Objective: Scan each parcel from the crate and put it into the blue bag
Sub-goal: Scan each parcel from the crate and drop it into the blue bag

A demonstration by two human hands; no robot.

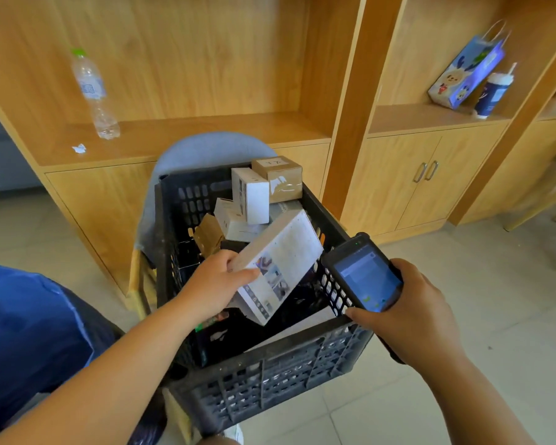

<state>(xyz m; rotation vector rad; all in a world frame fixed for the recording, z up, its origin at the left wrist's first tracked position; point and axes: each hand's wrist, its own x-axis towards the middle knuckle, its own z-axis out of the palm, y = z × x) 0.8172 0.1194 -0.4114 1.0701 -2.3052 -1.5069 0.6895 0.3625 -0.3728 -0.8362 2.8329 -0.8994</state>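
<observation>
One parcel [280, 264] (L grip [217, 281]), one scanner [365, 277].

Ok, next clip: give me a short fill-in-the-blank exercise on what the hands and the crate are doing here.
1. The left hand grips a white ____ tilted over the black crate.
2. The right hand holds a handheld ____ with a lit screen.
3. The blue bag lies on the person's ____ side of the crate.
4. The clear plastic bottle stands on the wooden ____.

Missing words: box; scanner; left; shelf
</observation>
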